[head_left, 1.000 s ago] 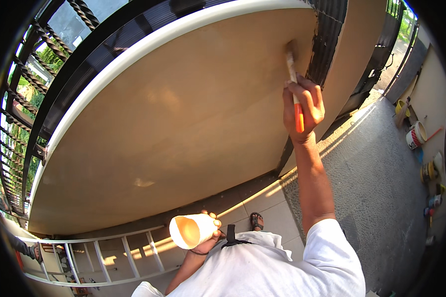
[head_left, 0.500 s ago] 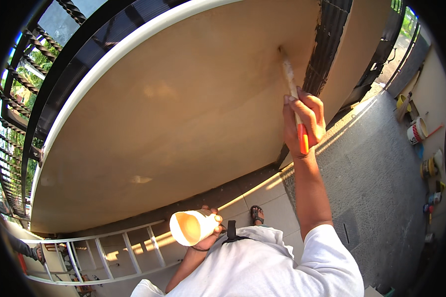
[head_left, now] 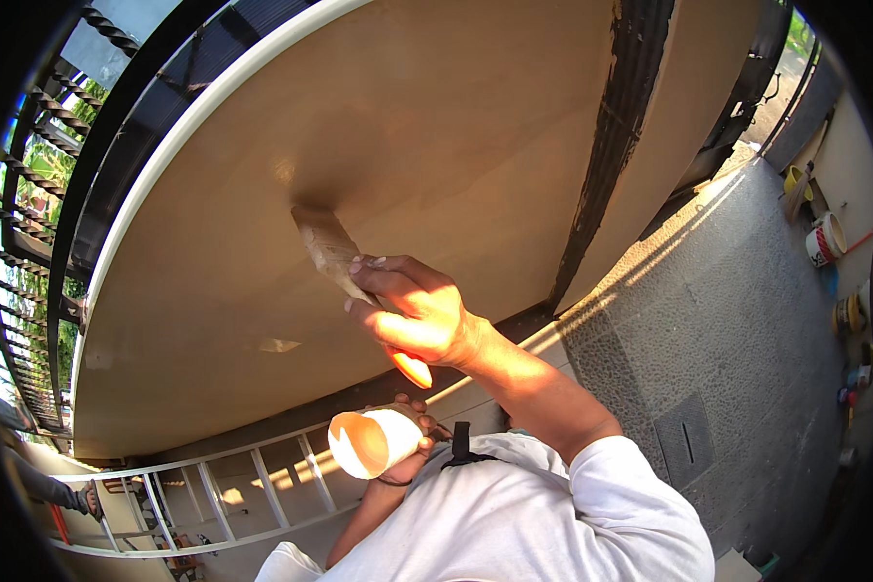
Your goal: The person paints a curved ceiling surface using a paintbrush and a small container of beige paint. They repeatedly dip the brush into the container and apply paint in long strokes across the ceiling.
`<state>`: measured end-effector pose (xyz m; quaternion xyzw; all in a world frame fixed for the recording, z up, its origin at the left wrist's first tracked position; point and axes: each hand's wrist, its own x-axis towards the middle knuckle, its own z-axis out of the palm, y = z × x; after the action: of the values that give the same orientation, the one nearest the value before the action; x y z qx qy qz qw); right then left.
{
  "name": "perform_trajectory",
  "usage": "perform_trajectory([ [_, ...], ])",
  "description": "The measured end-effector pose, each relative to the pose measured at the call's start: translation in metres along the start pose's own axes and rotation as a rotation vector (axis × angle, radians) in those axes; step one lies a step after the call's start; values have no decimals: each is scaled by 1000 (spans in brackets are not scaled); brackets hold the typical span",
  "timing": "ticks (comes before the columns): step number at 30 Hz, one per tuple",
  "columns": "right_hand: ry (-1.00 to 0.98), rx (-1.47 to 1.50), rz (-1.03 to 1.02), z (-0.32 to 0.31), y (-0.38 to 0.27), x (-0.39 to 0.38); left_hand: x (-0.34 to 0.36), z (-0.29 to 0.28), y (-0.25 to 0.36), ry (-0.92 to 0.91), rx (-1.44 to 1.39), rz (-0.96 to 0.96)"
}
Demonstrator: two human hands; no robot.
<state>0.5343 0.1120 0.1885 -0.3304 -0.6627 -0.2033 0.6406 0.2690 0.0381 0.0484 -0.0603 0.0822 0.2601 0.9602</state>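
Observation:
My right hand (head_left: 422, 320) grips a paintbrush (head_left: 330, 247) with an orange-tipped handle, its bristles at the middle of a tan curved wall (head_left: 194, 291) with a white rim. Low in front of my body, my left hand (head_left: 412, 436) holds a white cup (head_left: 369, 441), tilted toward the camera, with a tan inside. A dark streaky strip (head_left: 616, 116) runs down the wall to the right of the brush.
A metal ladder (head_left: 270, 485) lies at lower left; another person's leg (head_left: 63, 490) is beside it. Black railings (head_left: 68, 116) edge the upper left. Several buckets (head_left: 824, 238) and tools line the right wall, beyond grey textured paving (head_left: 698, 320).
My right hand and the brush have moved leftward from beside the dark strip to the middle of the wall, the brush now slanting up-left. My left hand still holds the cup.

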Motion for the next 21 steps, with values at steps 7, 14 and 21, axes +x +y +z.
perform_trajectory([
  [7,530,-76,369,-128,88,22,-9,-15,4,-27,8,50],
  [14,414,-819,80,-142,76,31,-12,-10,4,-8,3,49],
  [21,95,-360,-1,-46,27,26,-6,0,1,-12,-11,40],
])
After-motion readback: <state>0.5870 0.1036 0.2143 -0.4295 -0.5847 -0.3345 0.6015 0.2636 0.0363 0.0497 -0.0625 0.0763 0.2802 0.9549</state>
